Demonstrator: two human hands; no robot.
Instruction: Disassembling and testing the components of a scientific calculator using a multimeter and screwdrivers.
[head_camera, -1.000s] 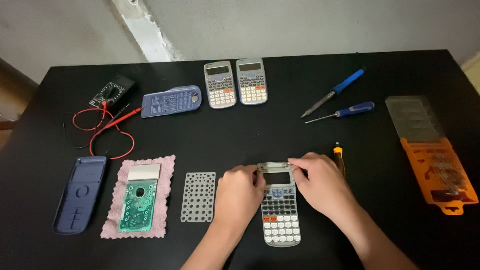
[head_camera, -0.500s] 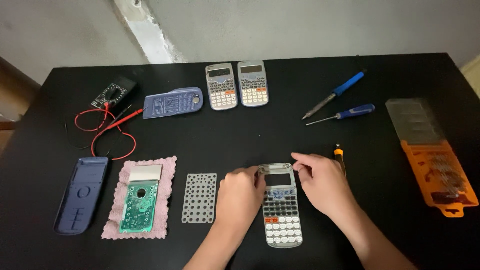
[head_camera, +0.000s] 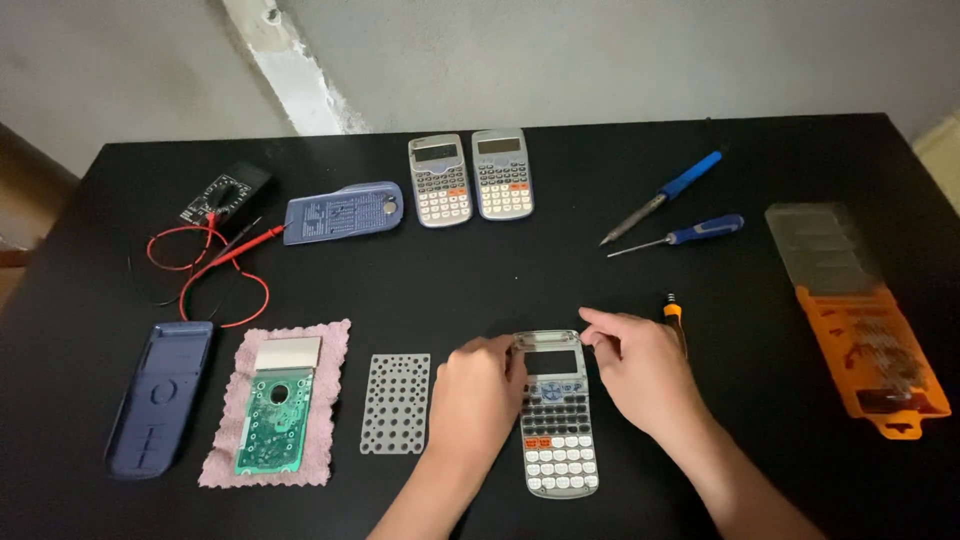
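Far left on the black table (head_camera: 700, 330): dark blue back shell (head_camera: 160, 396), then green circuit board (head_camera: 277, 404) on a pink cloth (head_camera: 335, 345), then grey key membrane (head_camera: 395, 403). At centre, grey calculator (head_camera: 555, 412) flat on the table, near the front edge. Left hand (head_camera: 478, 395) pinching its upper left edge; right hand (head_camera: 640, 368) pinching the upper right corner by the display. Probably light, rigid plastic, thin and easily cracked around the display window; best gripped along the side edges, not on the keys. Orange bit case (head_camera: 880, 350) far right.
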